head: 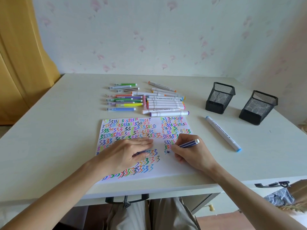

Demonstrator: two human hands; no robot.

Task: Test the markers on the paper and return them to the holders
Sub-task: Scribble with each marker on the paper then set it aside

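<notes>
**One stroke at a time: testing the blue-striped marker**

Two hands share the work now. Our right hand [187,151] grips the blue-striped marker [189,144] in a writing hold, with the tip down on the paper [176,165] beside a small dark blue dot and the back end pointing up and to the right. Our left hand [127,151] lies flat with fingers straight, pressing the sheet down left of the tip; a dark shape shows under its fingers, perhaps a cap, though we cannot tell.

To do this step well, we judge that we should keep the left palm firm so the sheet does not slide, and draw a short zigzag in the bare patch near the tip, matching the rows already there. Light pressure should be enough; pressing harder risks bleeding into the neighbouring marks. We also watch that the heel of the right hand does not drag over wet ink.

Both mesh holders [220,97] [258,107] stand at the far right, apparently empty. One light-blue-capped marker [223,133] lies loose between the paper and those holders. Many thin markers [123,98] and thick white markers [166,102] lie in groups just beyond the far edge of the paper, so we judge most of the task is left.
</notes>
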